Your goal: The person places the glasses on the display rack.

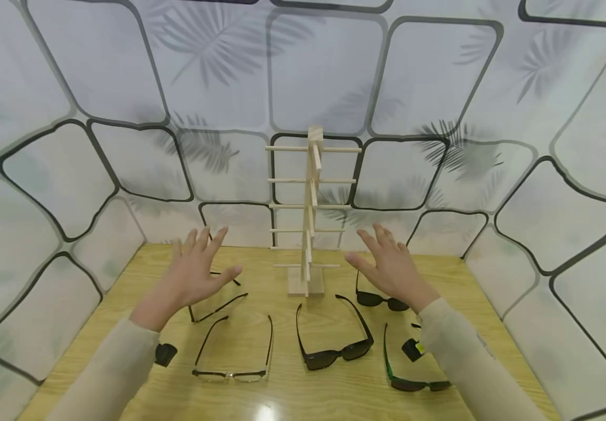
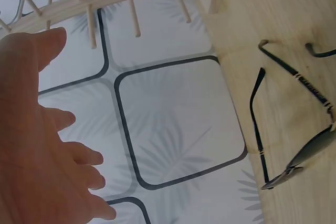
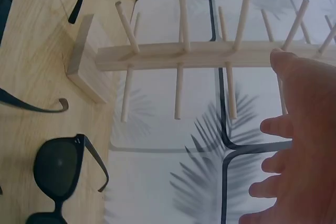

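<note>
While my left hand hovers over the table with fingers spread wide, my right hand is spread too; the wooden rack stands upright between them, and black sunglasses lie in front of its base, beside clear-lensed glasses.

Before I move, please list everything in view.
Wooden peg stand: one, pale, back middle
Half-rim clear-lens eyeglasses: one pair, black, front left
Thick-framed sunglasses: one pair, black, front centre
Dark-lensed sunglasses: one pair, green, front right
Rounded-lens sunglasses: one pair, black, back right
Slim tinted glasses: one pair, black, back left
Wood-grain table: one, yellowish, beneath
Leaf-print backdrop: one, white-grey, behind and beside table
Wrist devices: two, black, near sleeves
Sleeves: two, beige, forearms
Left hand: one, raised left
Right hand: one, raised right
</note>
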A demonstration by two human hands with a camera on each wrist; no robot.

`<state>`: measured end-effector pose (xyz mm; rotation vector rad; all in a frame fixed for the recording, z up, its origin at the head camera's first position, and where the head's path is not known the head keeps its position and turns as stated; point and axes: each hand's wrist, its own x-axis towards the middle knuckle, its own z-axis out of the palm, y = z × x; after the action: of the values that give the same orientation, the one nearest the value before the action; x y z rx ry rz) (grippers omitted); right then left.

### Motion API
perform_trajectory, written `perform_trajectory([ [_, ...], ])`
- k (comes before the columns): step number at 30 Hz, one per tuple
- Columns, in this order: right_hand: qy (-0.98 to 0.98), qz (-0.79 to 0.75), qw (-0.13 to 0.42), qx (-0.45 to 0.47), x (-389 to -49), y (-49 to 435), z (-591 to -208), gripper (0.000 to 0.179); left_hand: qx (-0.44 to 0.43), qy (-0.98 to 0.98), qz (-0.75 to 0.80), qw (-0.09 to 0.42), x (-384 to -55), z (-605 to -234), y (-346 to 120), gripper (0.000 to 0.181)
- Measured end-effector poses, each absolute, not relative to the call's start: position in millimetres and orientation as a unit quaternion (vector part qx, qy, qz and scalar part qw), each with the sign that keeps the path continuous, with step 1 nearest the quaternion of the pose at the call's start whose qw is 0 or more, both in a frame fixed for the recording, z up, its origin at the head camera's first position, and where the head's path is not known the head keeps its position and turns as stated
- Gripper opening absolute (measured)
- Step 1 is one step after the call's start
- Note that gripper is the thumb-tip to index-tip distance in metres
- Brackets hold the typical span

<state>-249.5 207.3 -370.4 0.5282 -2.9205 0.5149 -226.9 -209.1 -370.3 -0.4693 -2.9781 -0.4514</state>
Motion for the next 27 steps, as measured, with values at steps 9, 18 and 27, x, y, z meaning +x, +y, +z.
perform_trajectory([
  [9,-0.957,0.199,0.065,0.201,-238,199,-382,0.075,-0.168,-0.968,-0.179,0.042,-208,-384,-214,0.091],
  [18,-0.946,0.224,0.062,0.225,-223,183,-390,0.074,-0.181,-0.963,-0.192,0.056,-191,-392,-219,0.087],
  [27,-0.932,0.249,0.055,0.258,-201,162,-399,0.073,-0.182,-0.965,-0.174,0.068,-171,-408,-225,0.083],
])
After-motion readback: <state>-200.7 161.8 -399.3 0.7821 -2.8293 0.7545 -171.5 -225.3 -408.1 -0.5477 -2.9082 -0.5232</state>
